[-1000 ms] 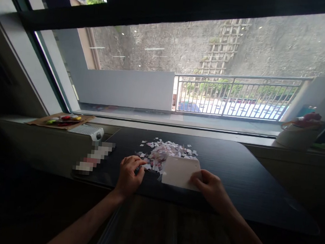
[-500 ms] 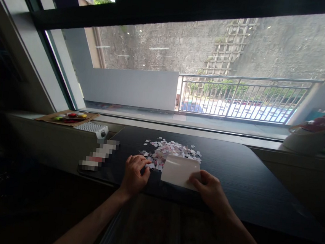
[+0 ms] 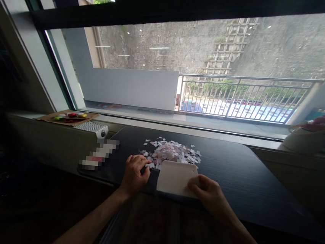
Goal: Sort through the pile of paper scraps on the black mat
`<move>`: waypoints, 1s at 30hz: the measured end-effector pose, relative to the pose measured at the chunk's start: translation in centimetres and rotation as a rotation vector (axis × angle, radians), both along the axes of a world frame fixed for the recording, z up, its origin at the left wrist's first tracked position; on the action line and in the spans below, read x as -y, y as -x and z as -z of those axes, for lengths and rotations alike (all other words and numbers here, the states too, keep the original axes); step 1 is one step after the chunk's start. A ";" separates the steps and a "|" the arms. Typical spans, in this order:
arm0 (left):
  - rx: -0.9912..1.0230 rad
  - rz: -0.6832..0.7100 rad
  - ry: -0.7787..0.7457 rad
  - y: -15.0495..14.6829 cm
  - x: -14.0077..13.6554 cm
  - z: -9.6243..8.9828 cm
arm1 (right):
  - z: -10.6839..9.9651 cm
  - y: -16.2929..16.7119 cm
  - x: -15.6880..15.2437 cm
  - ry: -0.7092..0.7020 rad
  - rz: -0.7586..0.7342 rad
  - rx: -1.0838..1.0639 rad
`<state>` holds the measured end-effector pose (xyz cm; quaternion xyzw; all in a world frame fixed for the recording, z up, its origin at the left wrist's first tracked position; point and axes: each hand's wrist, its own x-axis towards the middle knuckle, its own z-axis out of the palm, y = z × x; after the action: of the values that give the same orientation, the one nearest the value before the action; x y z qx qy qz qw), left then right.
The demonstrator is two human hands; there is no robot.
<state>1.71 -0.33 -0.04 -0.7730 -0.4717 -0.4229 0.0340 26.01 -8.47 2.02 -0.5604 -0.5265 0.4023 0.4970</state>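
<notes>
My right hand (image 3: 203, 187) grips a flat white card (image 3: 177, 178) by its right edge, thumb on the near face. The card has rounded far corners and a small hole near the far right one. It is held over the near part of the dark table (image 3: 244, 172), just in front of a heap of small paper pieces (image 3: 171, 150), mostly white with some pinkish ones. Beside the heap's near left edge, my left hand (image 3: 136, 173) rests with loosely curled fingers. Its thumb and forefinger are apart, and I see nothing held between them.
A blurred-out item (image 3: 99, 156) lies on the table's left end. Behind it, a white box with a knob (image 3: 94, 129) and a brown board with colourful things (image 3: 68, 116) sit on the sill. A pale jug-like vessel (image 3: 301, 139) stands at right, near the window.
My right hand has drawn the white card slightly toward me and tilted it, so its corner hole now shows. My left hand and the paper heap look about the same.
</notes>
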 end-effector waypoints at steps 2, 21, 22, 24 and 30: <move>0.003 -0.002 0.008 0.0 0.0 0.0 | -0.2 -0.4 0.3 -0.015 0.012 0.019; -0.013 0.004 0.019 0.1 0.1 -0.1 | 0.1 -1.4 1.4 0.009 0.112 0.069; -0.012 0.007 0.021 0.0 0.1 -0.1 | 0.2 -1.4 1.4 0.018 0.096 0.077; -0.008 0.008 0.021 0.0 0.1 -0.1 | 0.4 -1.2 1.5 0.026 0.063 0.090; -0.010 0.007 0.007 0.0 0.1 -0.2 | 0.2 0.2 2.1 -0.002 0.021 0.091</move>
<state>1.72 -0.45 0.13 -0.7769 -0.4704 -0.4174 0.0320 25.76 -10.53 1.80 -0.5832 -0.5430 0.3705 0.4773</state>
